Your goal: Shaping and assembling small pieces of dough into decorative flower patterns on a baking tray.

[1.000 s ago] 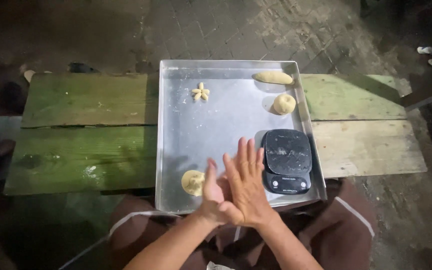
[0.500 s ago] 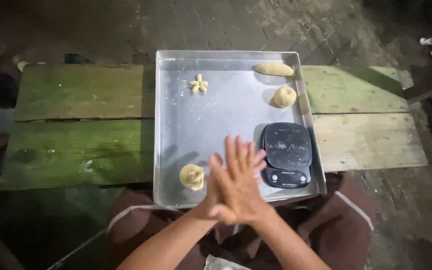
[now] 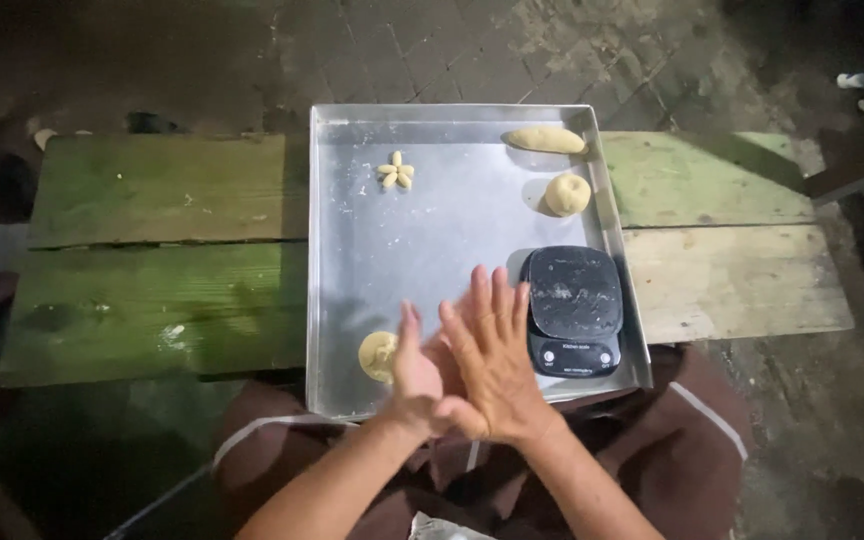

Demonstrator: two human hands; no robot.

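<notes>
While palms press together, left hand (image 3: 414, 372) half-hidden behind right hand (image 3: 492, 375).

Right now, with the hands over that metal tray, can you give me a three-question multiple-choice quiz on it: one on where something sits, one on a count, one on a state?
1. Where does the black scale sit in the tray?
A. far left corner
B. near right corner
C. centre

2. How many dough pieces lie in the tray?
A. two
B. four
C. six

3. How are the left hand and right hand?
A. pressed palm to palm
B. spread wide apart
C. resting on the scale

Answers:
1 B, it lies by the right rim, nearest the person.
2 B: flower-shaped piece, long piece, round ball, flat piece.
3 A, palms meet above the tray's near edge.
</notes>
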